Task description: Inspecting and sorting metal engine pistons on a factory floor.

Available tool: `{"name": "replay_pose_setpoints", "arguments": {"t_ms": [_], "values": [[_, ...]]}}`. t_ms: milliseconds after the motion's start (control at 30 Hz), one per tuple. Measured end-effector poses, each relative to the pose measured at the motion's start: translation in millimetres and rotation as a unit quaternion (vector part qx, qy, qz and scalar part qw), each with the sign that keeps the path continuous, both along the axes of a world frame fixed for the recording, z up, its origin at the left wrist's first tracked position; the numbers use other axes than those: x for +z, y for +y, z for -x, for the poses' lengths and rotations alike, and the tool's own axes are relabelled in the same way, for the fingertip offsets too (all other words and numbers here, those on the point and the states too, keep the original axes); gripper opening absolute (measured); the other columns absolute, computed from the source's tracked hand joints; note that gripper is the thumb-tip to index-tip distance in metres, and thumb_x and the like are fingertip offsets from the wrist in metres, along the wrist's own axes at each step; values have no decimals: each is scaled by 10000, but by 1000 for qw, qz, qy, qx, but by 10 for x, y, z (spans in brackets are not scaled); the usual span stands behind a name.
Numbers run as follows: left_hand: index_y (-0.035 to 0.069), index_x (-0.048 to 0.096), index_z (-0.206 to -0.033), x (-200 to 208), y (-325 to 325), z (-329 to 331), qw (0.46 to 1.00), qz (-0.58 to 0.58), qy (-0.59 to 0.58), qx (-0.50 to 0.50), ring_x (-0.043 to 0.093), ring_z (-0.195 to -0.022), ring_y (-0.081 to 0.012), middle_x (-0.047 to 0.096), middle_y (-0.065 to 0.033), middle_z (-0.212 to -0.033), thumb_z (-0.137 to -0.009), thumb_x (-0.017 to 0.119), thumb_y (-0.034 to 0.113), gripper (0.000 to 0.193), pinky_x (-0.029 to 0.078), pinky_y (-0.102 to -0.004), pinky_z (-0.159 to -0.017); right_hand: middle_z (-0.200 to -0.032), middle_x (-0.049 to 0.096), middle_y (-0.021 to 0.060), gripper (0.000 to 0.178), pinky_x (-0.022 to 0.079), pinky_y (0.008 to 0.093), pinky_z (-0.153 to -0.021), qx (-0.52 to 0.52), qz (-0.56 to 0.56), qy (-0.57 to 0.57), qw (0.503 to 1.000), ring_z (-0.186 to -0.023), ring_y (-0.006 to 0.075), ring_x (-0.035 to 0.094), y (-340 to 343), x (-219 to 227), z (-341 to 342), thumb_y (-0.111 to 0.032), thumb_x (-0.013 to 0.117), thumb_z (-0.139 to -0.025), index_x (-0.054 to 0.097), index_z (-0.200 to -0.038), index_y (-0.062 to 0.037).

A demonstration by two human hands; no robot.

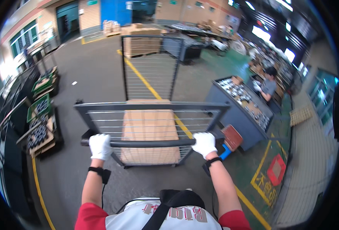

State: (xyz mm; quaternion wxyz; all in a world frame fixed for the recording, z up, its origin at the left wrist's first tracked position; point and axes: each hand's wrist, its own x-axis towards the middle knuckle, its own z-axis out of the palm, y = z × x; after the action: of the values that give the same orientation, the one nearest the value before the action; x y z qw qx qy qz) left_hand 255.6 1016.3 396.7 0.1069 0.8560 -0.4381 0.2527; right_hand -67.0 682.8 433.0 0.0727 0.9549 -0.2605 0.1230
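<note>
Both of my hands wear white gloves and grip the dark push bar (150, 143) of a cart. My left hand (100, 147) is closed round the bar's left end, and my right hand (204, 144) round its right end. In front of me the wheeled cart has a grey frame (154, 106) with thin wire rails, and a taller wire-railed end (151, 71) stands at its far side. A flat brown board (150, 130) forms its bed, seen through the near rails. Each of my wrists carries a black strap.
At right, a person (269, 86) in a grey shirt stands beside a large grey bin (230, 111) of shiny metal parts. A reddish stool (232, 138) is close to my right hand. Pallets with green crates (39, 109) line the left. Ahead is a large cardboard box (142, 44).
</note>
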Motion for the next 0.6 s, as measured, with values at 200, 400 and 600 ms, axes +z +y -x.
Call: {"name": "replay_pose_setpoints", "arguments": {"t_ms": [200, 400, 600], "values": [[129, 598, -739, 54, -920, -138, 999, 11, -32, 22, 589, -824, -327, 615, -93, -809, -593, 752, 106, 213, 436, -464, -732, -810, 729, 115, 187, 544, 438, -669, 41, -65, -24, 997, -782, 302, 722, -990, 13, -128, -291, 719, -716, 739, -830, -144], [120, 643, -1061, -32, -1874, 90, 975, -128, 50, 174, 613, -969, -342, 641, -121, -987, -623, 822, 259, 493, 448, -486, -886, -794, 748, 117, 140, 554, 427, -634, 77, -116, -9, 990, -756, 292, 741, -1924, -179, -460, -210, 664, -786, 776, -822, -134], [136, 671, -1048, 62, -4205, 1086, 989, -48, 9, -143, 650, -902, -351, 658, -90, -938, -632, 804, 257, 454, 503, -496, -813, -797, 748, 111, 134, 559, 416, -684, 111, -137, -58, 983, -792, 277, 743, -2684, -352, -774, -224, 667, -813, 777, -812, -148]]}}
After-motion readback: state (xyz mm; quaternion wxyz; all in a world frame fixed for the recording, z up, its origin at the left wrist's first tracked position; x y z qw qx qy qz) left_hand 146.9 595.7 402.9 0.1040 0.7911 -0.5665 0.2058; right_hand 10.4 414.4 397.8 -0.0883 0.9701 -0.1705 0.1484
